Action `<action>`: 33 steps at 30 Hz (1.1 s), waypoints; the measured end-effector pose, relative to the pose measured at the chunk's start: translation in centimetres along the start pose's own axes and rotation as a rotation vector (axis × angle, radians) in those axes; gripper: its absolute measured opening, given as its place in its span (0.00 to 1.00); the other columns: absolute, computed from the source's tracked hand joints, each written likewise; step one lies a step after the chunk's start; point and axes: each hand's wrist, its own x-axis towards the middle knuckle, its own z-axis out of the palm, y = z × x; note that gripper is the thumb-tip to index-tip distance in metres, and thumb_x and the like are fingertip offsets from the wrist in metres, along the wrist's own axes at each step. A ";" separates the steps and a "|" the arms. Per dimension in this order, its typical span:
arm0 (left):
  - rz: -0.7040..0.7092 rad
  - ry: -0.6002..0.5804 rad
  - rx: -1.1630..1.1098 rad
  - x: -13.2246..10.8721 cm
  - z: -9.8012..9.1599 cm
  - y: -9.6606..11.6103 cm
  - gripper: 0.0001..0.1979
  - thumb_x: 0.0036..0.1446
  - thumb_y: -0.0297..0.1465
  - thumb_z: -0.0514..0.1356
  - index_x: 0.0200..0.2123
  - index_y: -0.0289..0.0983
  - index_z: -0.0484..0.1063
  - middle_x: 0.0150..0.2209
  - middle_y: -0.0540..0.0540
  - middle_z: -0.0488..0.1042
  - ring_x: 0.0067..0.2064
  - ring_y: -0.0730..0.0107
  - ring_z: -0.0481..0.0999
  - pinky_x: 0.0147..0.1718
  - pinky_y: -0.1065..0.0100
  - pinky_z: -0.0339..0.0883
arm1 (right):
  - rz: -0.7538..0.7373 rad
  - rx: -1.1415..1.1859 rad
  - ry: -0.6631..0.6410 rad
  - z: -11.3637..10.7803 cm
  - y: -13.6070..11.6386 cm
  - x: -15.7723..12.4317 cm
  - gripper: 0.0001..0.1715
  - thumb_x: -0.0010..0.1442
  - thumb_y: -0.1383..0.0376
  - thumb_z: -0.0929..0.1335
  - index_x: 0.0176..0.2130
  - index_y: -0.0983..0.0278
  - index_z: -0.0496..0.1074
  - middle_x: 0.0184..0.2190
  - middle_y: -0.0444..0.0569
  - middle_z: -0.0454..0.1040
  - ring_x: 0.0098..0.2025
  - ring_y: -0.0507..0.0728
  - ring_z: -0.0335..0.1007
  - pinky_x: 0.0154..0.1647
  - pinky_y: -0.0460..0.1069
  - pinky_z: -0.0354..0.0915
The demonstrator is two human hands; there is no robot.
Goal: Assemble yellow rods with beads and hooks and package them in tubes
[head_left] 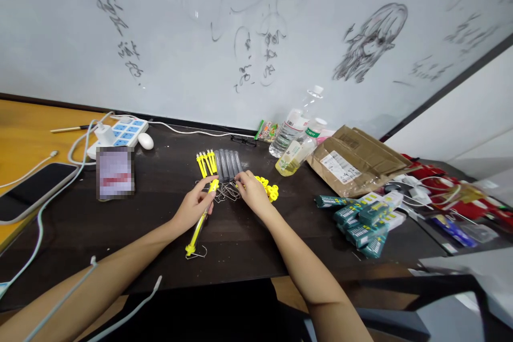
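My left hand (192, 208) is closed round a yellow rod in a clear tube (196, 234), tilted, with a yellow cap and a metal wire hook at its lower end. My right hand (253, 193) has its fingers pinched at the edge of a pile of metal wire hooks (226, 192); what is between the fingertips is hidden. Behind the pile lie several clear plastic tubes (229, 163) side by side. Several yellow rods (207, 163) are lined up left of these tubes. Beside my right hand sits a heap of small yellow plastic caps (271, 190), partly covered by it.
Two plastic bottles (297, 152) and a cardboard parcel (344, 163) stand at the back right, with several green-and-white boxes (363, 222) nearer. Left are a power strip (126, 131), a white mouse-like object (145, 141) and a phone (36, 192). White cables (42, 224) cross the left foreground.
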 end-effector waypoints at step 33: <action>0.027 -0.072 0.014 -0.1 0.0 0.3 0.28 0.59 0.39 0.54 0.60 0.36 0.56 0.19 0.54 0.69 0.19 0.76 0.66 0.23 0.73 0.61 | 0.007 0.756 -0.149 1.5 -0.5 -0.1 0.12 0.58 0.56 0.66 0.33 0.63 0.67 0.27 0.44 0.68 0.27 0.52 0.67 0.26 0.45 0.63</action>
